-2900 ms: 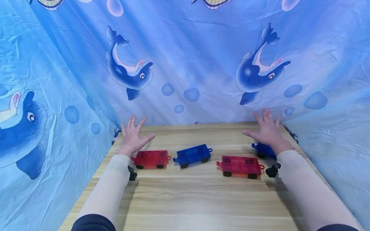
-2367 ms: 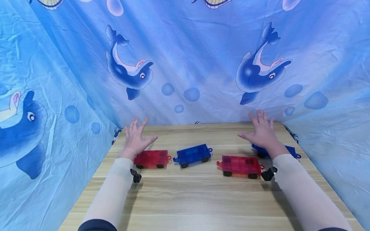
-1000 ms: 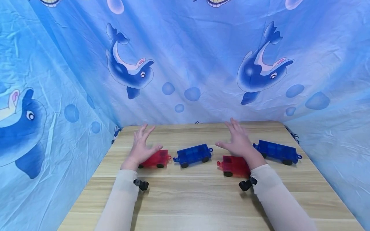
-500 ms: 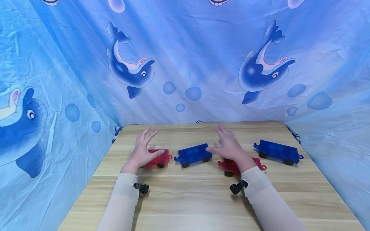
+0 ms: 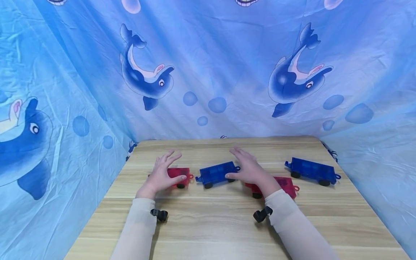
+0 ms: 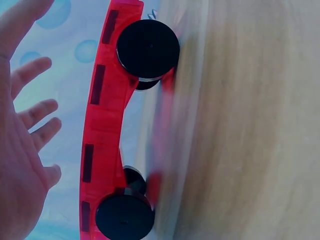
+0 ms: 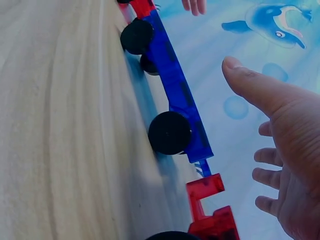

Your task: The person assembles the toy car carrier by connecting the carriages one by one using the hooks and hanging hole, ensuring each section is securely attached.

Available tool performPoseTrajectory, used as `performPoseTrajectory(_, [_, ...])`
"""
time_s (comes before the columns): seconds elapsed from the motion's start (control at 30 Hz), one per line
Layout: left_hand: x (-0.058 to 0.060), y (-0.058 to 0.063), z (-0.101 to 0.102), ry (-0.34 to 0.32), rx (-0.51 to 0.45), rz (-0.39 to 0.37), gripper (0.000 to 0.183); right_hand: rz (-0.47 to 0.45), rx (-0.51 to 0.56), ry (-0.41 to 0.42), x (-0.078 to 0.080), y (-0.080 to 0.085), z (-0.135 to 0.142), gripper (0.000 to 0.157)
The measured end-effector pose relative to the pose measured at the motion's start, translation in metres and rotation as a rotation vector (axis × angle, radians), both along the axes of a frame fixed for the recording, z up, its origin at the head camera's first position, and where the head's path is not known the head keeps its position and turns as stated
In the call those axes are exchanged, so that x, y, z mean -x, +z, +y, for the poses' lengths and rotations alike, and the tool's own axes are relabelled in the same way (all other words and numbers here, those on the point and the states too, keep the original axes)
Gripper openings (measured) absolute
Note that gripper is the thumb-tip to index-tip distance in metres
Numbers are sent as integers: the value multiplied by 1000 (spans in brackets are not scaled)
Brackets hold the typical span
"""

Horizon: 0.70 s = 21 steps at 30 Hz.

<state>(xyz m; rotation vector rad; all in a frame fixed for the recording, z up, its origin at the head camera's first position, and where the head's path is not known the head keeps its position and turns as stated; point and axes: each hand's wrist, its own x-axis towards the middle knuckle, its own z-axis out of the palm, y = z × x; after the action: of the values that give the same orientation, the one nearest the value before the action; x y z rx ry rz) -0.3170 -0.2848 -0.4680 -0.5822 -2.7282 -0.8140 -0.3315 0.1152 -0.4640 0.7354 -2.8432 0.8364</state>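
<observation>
My left hand (image 5: 163, 174) hovers over the left red toy train car (image 5: 178, 176), fingers spread and thumb out; it holds nothing. In the left wrist view that red car stands on its black wheels beside the fingers. The right hand (image 5: 247, 168) is above the table between the middle blue train car (image 5: 216, 173) and the right red train car (image 5: 285, 186), its thumb overlapping the blue car's right end. Its fingers (image 7: 267, 156) are apart with nothing between them in the right wrist view. My right wrist hides part of the right red car.
A second blue train car (image 5: 312, 170) stands at the far right, with hook and ring ends. All sit on a wooden table (image 5: 208, 224). A blue dolphin-print curtain (image 5: 221, 72) closes off the back and both sides.
The right hand has moved left and nearer, from over the far-right blue car to beside the middle one. My left hand has shifted right and slightly nearer. The cars have stayed put.
</observation>
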Motion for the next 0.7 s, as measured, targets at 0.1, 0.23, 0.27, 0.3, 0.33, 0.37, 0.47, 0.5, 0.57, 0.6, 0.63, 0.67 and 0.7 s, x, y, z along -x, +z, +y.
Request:
performPoseTrajectory(0.1, [-1,-2,1,-9,11,-10,90,-19,0,10,-2,-1,-1,106])
performPoseTrajectory(0.23, [-2,-4,1,-12,35,-18,90,-31,-13,14,-3,-2,-2,105])
performPoseTrajectory(0.27, [-1,-5,1,-14,46,-15,90,-32,-17,19,-3,-3,-3,105])
performPoseTrajectory(0.3, [-1,-5,1,-16,52,-17,91,-34,-24,22,-3,-4,-3,105])
performPoseTrajectory(0.33, [-1,-6,0,-20,58,-17,91,-36,-33,26,-2,-5,-4,105])
performPoseTrajectory(0.37, [-1,-7,0,-26,61,-15,91,-39,-38,31,-2,-6,-4,105])
performPoseTrajectory(0.47, [-3,-8,-1,-38,64,-24,91,-46,-53,51,-3,-8,-6,104])
performPoseTrajectory(0.5, [-3,-8,-1,-40,66,-30,91,-50,-55,58,-3,-8,-7,103])
performPoseTrajectory(0.57, [-5,-8,-1,-31,78,-49,91,-50,-56,72,-4,-8,-8,101])
performPoseTrajectory(0.6, [-6,-7,-1,-25,87,-61,91,-51,-56,80,-5,-8,-9,99])
performPoseTrajectory(0.63, [-6,-7,-1,-19,98,-72,90,-52,-59,85,-5,-8,-9,98])
performPoseTrajectory(0.67, [-6,-8,-1,-16,106,-81,89,-57,-61,89,-5,-8,-10,97])
performPoseTrajectory(0.7, [-7,-8,-2,-13,112,-91,89,-62,-64,88,-5,-8,-10,96])
